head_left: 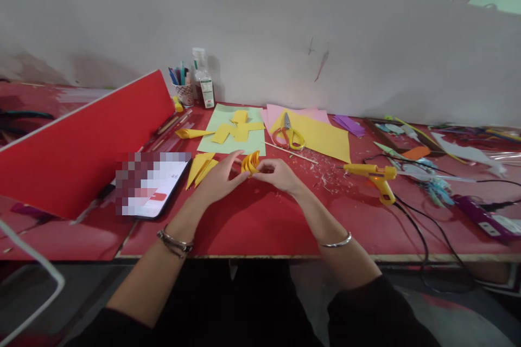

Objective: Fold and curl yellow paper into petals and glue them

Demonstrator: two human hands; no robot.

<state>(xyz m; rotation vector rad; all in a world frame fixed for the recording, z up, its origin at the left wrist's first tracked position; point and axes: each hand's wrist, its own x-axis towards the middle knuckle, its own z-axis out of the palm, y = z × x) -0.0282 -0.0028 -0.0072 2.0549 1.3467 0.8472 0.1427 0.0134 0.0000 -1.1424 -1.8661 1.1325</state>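
Note:
Between my two hands, just above the red table, is a curled, layered yellow paper piece (250, 162). My left hand (223, 176) grips its left side, thumb in front and fingers behind. On the other side, my right hand (279, 175) pinches its right edge between thumb and fingers. Folded yellow paper pieces (200, 169) lie beside my left hand. Beyond my hands, yellow paper strips (241, 131) rest on a green sheet (207, 141), with a yellow paper cone (193, 134) at its left.
Scissors (288, 135) lie on a yellow sheet (329, 141). A thin stick (290, 153) and paper scraps are near my right hand. A yellow glue gun (372, 173) with a cord is further right. To the left are a phone (163, 190) and a leaning red board (89, 141).

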